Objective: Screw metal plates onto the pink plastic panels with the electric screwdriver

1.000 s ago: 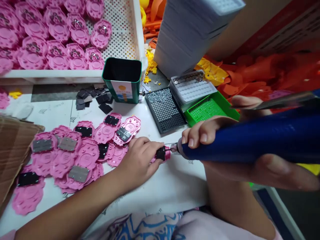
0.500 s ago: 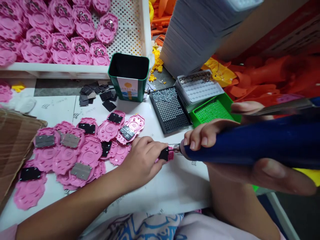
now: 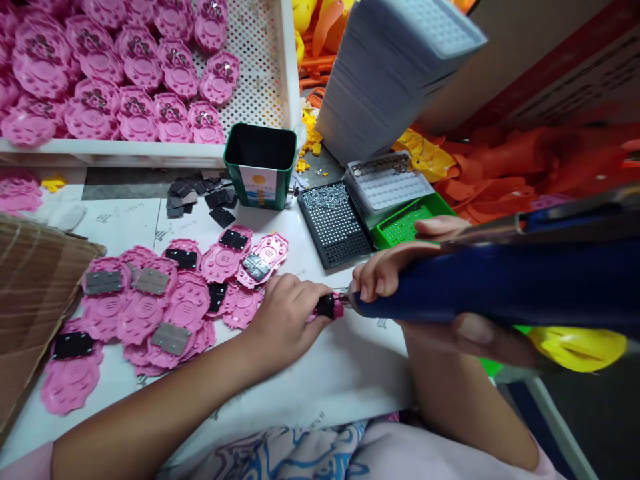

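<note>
My left hand grips a pink plastic part with a black cover; the hand hides most of that part. In my right hand lies a blue electric screwdriver, its fingers wrapped round the body. The driver's metal tip meets the exposed end of the black cover; a screw there is too small to make out. To the left of my left hand, several pink shells lie overlapped, many with black or grey covers fixed on them. One shell with a shiny dark cover is nearest.
A black perforated tray of screws, a green tray and a dark green tin stand beyond my hands. Loose black covers lie left of the tin. A white crate holds pink shells. Cardboard borders the left.
The view has shifted slightly, so the crate and tin sit lower. The screwdriver and my right hand have moved a little left in the picture; my left hand keeps its grip.
</note>
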Motion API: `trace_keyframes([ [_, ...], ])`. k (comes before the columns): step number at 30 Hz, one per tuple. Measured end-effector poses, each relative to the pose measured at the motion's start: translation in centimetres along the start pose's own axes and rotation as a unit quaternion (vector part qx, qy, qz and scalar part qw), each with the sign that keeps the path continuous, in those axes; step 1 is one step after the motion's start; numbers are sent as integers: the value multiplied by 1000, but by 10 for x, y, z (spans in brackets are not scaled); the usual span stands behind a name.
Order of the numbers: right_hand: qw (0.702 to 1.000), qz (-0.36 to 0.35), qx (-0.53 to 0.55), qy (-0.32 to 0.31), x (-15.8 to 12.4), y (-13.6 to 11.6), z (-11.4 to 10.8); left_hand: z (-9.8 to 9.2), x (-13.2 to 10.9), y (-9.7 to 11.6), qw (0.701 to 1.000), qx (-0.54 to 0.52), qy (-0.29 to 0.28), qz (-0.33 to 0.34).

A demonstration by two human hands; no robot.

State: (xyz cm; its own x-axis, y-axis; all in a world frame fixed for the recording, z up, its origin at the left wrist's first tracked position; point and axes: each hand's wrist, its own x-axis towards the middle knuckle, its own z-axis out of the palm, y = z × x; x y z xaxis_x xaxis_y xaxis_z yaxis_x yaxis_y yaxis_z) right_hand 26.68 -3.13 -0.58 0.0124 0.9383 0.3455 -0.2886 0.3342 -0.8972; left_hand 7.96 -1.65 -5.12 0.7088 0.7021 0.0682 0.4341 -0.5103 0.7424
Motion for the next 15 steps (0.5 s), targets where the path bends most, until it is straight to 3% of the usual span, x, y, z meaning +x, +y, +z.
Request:
trace_keyframes([
  [4, 998, -45, 43, 19, 14, -12, -8, 2, -3, -4, 1000, -7, 20, 22],
  [10, 966, -123, -34, 223, 64, -17, -13, 5, -6, -7, 998, 6, 37, 42],
  [13, 946, -94, -58, 304, 80, -5, -13, 6, -6, -8, 998, 14, 39, 48],
  [15, 941, -62, -66, 326, 84, 3, -14, 6, -6, -9, 997, 19, 41, 58],
])
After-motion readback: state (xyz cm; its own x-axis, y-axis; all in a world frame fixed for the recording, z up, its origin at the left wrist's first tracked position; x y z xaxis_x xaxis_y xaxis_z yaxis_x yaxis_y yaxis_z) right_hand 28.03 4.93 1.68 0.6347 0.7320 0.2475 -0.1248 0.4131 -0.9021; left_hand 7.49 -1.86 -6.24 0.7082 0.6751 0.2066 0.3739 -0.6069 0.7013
